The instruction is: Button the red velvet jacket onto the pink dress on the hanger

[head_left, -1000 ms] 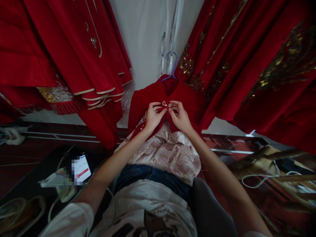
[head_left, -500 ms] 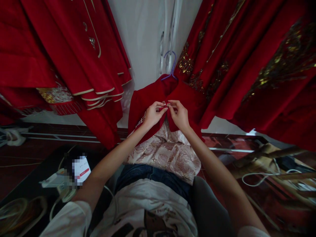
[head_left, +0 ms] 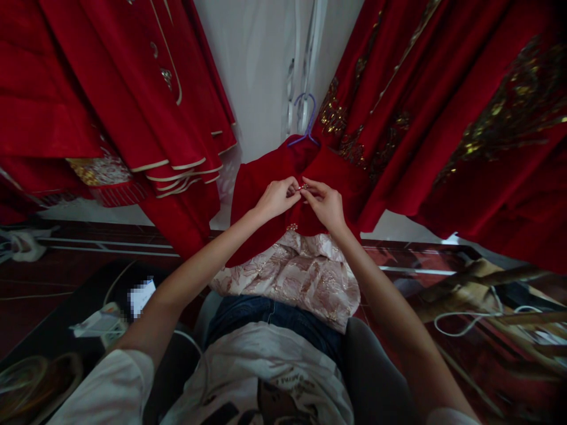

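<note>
Lettering on the white shirt (head_left: pixel 248 354) is unreadable.

**Red jacket and collar clasp: condition as found**

The red jacket (head_left: pixel 261 183) hangs from a purple hanger (head_left: pixel 305 121) with its front towards me. Its deep red, plain panels meet at the collar. The beaded clasp (head_left: pixel 302 188) sits at that meeting point; it is small, pale and glinting, and its detail is too fine to read. I pinch it from both sides, my left hand (head_left: pixel 277 198) and my right hand (head_left: pixel 326 205) touching over it. Below the jacket hem, a pale pink brocade skirt (head_left: pixel 301 277) spills creased onto my lap.
</note>
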{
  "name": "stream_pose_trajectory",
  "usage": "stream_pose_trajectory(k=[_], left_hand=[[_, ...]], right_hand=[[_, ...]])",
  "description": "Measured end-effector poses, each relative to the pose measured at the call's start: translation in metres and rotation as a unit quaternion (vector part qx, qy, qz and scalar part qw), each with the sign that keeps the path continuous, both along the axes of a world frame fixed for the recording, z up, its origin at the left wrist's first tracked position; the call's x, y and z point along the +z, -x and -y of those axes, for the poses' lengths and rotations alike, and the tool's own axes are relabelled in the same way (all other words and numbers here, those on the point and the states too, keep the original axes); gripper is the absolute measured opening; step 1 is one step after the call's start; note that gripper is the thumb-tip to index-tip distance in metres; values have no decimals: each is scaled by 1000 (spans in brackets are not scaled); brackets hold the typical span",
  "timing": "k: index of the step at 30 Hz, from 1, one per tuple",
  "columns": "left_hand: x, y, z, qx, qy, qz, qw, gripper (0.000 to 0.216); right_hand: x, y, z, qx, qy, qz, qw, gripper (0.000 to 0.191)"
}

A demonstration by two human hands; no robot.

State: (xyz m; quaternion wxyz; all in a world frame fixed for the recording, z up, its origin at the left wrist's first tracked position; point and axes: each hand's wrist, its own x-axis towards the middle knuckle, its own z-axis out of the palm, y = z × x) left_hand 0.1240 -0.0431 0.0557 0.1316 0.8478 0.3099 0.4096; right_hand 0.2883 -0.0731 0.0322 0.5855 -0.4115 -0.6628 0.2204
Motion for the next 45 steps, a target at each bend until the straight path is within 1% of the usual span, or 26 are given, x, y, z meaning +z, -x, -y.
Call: stream_pose_trajectory(k=[3, 7, 12, 15, 17, 18, 19, 20, 21, 23, 24, 25, 26, 27, 29, 31, 32, 33, 34, 36, 38, 40, 42, 44, 45], left_hand=[[1, -1, 3, 5, -27, -13, 1000, 3], [1, 0, 4, -2, -41, -27, 999, 4], [4, 4, 3, 2, -59, -67, 996, 5], [4, 1, 5, -1, -59, -85, 995, 3], [-1, -5, 8, -8, -43, -55, 998, 8], [-5, -8, 9, -14, -20, -26, 999, 11], [-10, -12, 11, -23, 17, 14, 1000, 13], [-16, -15, 12, -35, 73, 63, 995, 13], [-22, -18, 14, -51, 141, 116, 982, 14], [-33, -23, 18, -82, 276, 217, 933, 21], [-38, -24, 20, -95, 327, 254, 905, 24], [-43, -25, 22, -103, 362, 281, 883, 26], [-46, -26, 24, -105, 381, 300, 868, 28], [-49, -26, 26, -103, 391, 315, 859, 30], [-55, -26, 29, -90, 401, 336, 847, 33], [-60, -25, 30, -75, 408, 352, 839, 35], [-62, -25, 30, -67, 411, 359, 835, 36], [-64, -25, 29, -59, 414, 366, 831, 37], [-67, -25, 29, -52, 415, 373, 828, 36], [-70, -26, 28, -43, 416, 385, 822, 35], [-73, -29, 27, -40, 420, 400, 814, 31], [-75, -33, 25, -46, 421, 421, 802, 26], [-77, -35, 24, -55, 424, 452, 783, 20], [-78, -35, 23, -56, 440, 490, 750, 12], [-79, -33, 24, -50, 450, 509, 732, 10]], right_hand=[[1, -3, -1, -11, 3, 17, 1000, 43], [-2, -7, -5, -24, -18, 51, 998, 42], [1, -10, -4, -21, -36, 88, 995, 40], [4, -10, -4, -14, -58, 116, 992, 37], [1, -7, -6, -19, -75, 115, 990, 38], [-3, -4, -7, -22, -81, 103, 991, 39], [-8, -2, -7, -22, -83, 85, 993, 42], [-14, 1, -6, -21, -82, 68, 994, 46], [-20, 4, -5, -17, -81, 56, 995, 51], [-34, 7, 1, -5, -78, 65, 995, 66], [-39, 7, 5, 2, -76, 85, 993, 74], [-44, 6, 8, 7, -73, 108, 991, 80], [-47, 3, 12, 10, -64, 129, 990, 83], [-49, -1, 14, 11, -44, 146, 988, 84], [-48, -14, 16, 3, 29, 162, 986, 80], [-40, -31, 18, -8, 124, 159, 979, 69], [-34, -40, 19, -11, 163, 148, 975, 61], [-27, -48, 22, -10, 186, 127, 974, 52], [-19, -54, 26, -9, 195, 96, 976, 44], [-1, -60, 36, 4, 186, 21, 982, 33], [16, -55, 48, 47, 173, -38, 983, 31], [24, -38, 57, 119, 169, -79, 975, 31], [23, -13, 62, 183, 162, -113, 963, 31], [13, 15, 62, 234, 163, -144, 948, 32], [7, 27, 61, 245, 157, -155, 944, 35]])
